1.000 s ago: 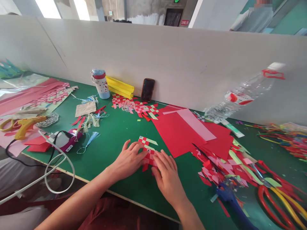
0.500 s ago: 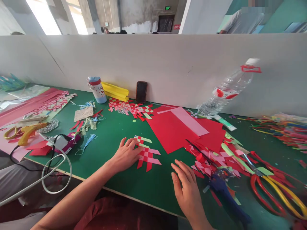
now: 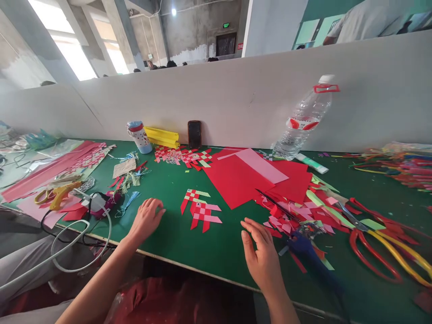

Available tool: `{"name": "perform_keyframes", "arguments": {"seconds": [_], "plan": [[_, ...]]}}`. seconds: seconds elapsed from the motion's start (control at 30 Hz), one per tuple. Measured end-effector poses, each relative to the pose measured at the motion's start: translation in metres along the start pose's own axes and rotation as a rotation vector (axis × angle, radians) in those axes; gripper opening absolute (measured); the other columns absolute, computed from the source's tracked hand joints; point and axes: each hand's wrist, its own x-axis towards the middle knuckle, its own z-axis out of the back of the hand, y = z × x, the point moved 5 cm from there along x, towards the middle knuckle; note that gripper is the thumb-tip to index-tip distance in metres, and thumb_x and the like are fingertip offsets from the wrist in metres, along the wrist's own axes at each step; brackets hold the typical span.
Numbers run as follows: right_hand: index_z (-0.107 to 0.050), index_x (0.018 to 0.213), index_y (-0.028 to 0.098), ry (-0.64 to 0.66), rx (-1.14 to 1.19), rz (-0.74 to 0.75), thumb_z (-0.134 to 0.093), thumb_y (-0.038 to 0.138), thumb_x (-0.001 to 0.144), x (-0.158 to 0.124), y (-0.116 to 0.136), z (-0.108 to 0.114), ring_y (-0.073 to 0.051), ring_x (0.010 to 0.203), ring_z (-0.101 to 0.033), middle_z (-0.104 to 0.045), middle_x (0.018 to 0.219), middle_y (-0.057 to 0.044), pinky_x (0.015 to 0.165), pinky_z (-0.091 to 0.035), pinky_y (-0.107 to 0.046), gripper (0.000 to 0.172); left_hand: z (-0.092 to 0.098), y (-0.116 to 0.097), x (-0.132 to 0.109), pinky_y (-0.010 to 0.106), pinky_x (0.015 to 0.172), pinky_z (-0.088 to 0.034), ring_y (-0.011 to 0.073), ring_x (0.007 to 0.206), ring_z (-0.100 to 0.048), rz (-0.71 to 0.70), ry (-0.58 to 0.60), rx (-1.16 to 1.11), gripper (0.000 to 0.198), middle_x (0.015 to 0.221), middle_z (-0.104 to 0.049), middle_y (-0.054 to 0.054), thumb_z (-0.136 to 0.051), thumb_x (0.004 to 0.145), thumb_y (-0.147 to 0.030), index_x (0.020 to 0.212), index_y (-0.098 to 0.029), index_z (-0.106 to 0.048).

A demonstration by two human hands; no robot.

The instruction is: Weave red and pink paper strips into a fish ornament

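Observation:
Two woven paper fish lie overlapping on the green table: a red and light-green one (image 3: 191,195) behind, and a red and pink one (image 3: 202,211) in front. My left hand (image 3: 147,219) rests on the table to the left of them, fingers loosely bent and apart, holding nothing. To their right, my right hand (image 3: 261,252) hovers low by the table's front edge, thumb apart from the fingers, with nothing in it. Beyond it lie large red paper sheets (image 3: 232,180) with a pink strip (image 3: 263,165) on top.
Scissors (image 3: 374,238), a blue-handled tool (image 3: 303,247) and paper scraps (image 3: 286,216) cover the right. A clear bottle (image 3: 302,121), phone (image 3: 194,134) and cup (image 3: 139,137) stand by the white partition (image 3: 219,99). A yellow glue gun (image 3: 60,195) and cables (image 3: 56,252) lie left.
My left hand has let go of the woven pieces and moved left, uncovering both paper fish. My right hand has hardly moved. The view has tilted and shifted slightly.

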Motion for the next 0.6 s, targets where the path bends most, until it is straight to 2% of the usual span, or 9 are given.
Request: {"name": "perform_keyframes", "arguments": {"seconds": [0.1, 0.2, 0.47, 0.6], "plan": [[-0.063, 0.113, 0.021, 0.005, 0.014, 0.019, -0.047, 0.035, 0.097, 0.000, 0.001, -0.001, -0.025, 0.108, -0.060, -0.066, 0.113, -0.011, 0.091, -0.053, -0.045, 0.026, 0.005, 0.011, -0.020, 0.032, 0.071, -0.043, 0.0199, 0.072, -0.050, 0.089, -0.076, -0.029, 0.024, 0.069, -0.049, 0.000, -0.043, 0.090, -0.036, 0.069, -0.024, -0.038], [-0.063, 0.113, 0.021, 0.010, 0.026, 0.026, -0.047, 0.035, 0.098, 0.000, 0.002, -0.001, -0.025, 0.107, -0.061, -0.067, 0.112, -0.011, 0.090, -0.054, -0.045, 0.026, 0.002, 0.014, -0.036, 0.028, 0.061, -0.036, 0.0162, 0.060, -0.041, 0.165, -0.130, -0.097, 0.028, 0.061, -0.037, -0.004, -0.041, 0.089, -0.037, 0.067, -0.024, -0.029], [-0.065, 0.111, 0.021, -0.010, 0.020, 0.025, -0.045, 0.035, 0.097, -0.002, 0.001, -0.002, -0.024, 0.104, -0.063, -0.069, 0.109, -0.011, 0.090, -0.054, -0.045, 0.027, -0.011, 0.002, -0.054, 0.024, 0.055, -0.028, 0.0123, 0.055, -0.029, 0.276, -0.164, -0.431, 0.019, 0.061, -0.030, -0.007, -0.047, 0.081, -0.029, 0.073, -0.024, -0.032], [-0.065, 0.110, 0.021, -0.001, 0.005, 0.023, -0.045, 0.036, 0.097, -0.002, 0.002, -0.002, -0.024, 0.102, -0.064, -0.070, 0.108, -0.011, 0.089, -0.055, -0.044, 0.028, -0.014, -0.005, -0.051, 0.022, 0.051, -0.028, 0.0114, 0.052, -0.027, 0.318, -0.136, -0.672, 0.022, 0.061, -0.024, -0.008, -0.044, 0.086, -0.032, 0.075, -0.025, -0.027]]}}
